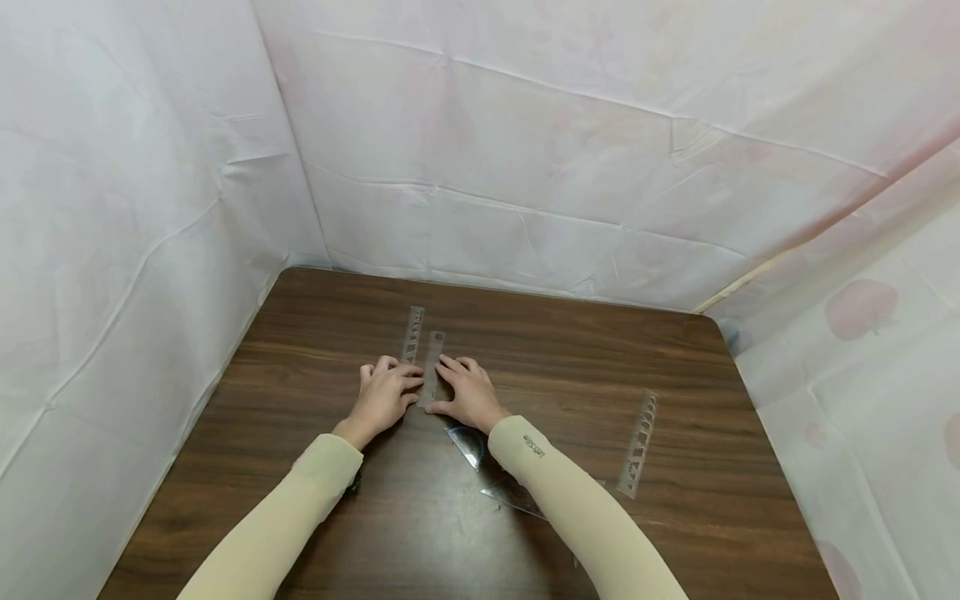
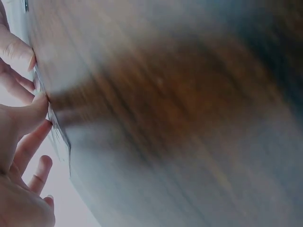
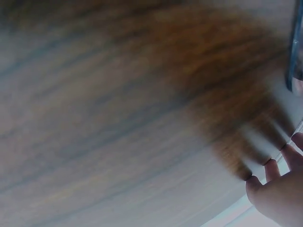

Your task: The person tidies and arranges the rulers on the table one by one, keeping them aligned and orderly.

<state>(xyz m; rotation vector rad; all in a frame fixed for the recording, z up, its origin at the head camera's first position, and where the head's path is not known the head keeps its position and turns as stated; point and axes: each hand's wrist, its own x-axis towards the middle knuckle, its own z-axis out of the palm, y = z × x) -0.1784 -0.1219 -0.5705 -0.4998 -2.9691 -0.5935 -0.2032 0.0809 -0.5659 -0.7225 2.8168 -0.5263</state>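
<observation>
Looking down at the wooden table, we see two bare hands around one clear ruler, which lies flat in the left part of the scene and points from near to far. Our left hand is on its left side, with the fingers loosely spread and their tips at the edge. Our right hand is on its right side; the fingertips are beside this edge, and the thumb is by the near end. The fingers of both hands seem relaxed and not clenched, but we cannot tell how firmly they press.

Just to the far left lies a stencil ruler, whose near end is partly hidden by our left fingers. Closer to us, beside the right cuff, we find a protractor, and nearer again a clear plate, partly covered by the right sleeve. Well apart, on the right, lies a second stencil ruler, slightly tilted.
</observation>
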